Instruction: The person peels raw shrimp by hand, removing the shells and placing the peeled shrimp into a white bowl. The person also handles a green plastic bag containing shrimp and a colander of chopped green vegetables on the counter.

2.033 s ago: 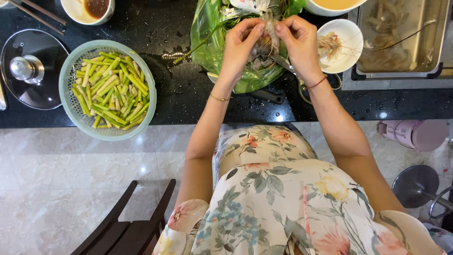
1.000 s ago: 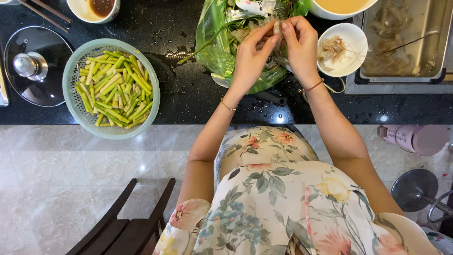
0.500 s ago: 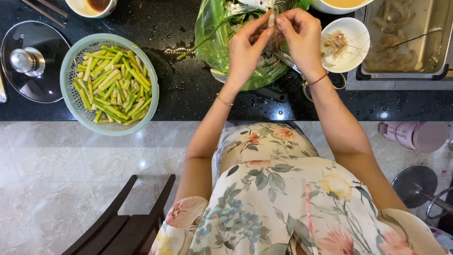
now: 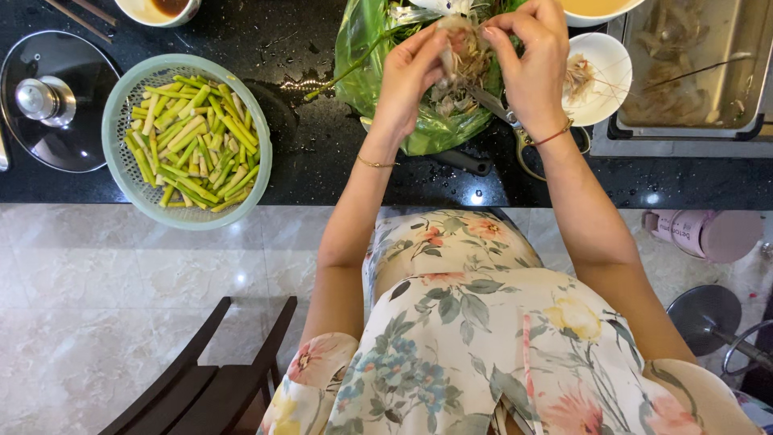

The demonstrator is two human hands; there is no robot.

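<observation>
Nearest to me is my lap, covered by a cream dress printed with pink, yellow and blue flowers [image 4: 483,346]. Down to my left the dark wooden back of a chair [image 4: 217,379] stands on the pale marble floor [image 4: 105,322]. To my right, on the floor, sit a pink lidded container [image 4: 708,234] and a round dark metal base [image 4: 707,316].

Both my forearms reach forward over the edge of the black, wet, glossy stone bench [image 4: 322,161]. A thin gold bracelet circles my left wrist, a red cord my right.

On the bench to my left sits a round pale green plastic colander [image 4: 121,173] full of cut green and pale yellow vegetable stalks [image 4: 189,141]. Further left lies a round glass pot lid with a metal knob [image 4: 48,101].

Straight ahead, my left hand [image 4: 411,76] and right hand [image 4: 527,56] meet above a crumpled green plastic bag [image 4: 427,133]. Both hands are closed, fingertips pinching a small pale shrimp-like piece of seafood [image 4: 455,40] between them, held just over the bag's opening. A pair of metal scissors with looped handles [image 4: 515,133] lies under my right wrist, beside the bag.

Just right of my right hand is a small white round dish [image 4: 608,89] holding pale scraps. Beyond that, a rectangular stainless steel tray [image 4: 692,72] holds greyish raw seafood.

At the far edge, a white bowl with brown sauce [image 4: 157,10] sits to the left, wooden chopsticks [image 4: 80,14] next to it.
</observation>
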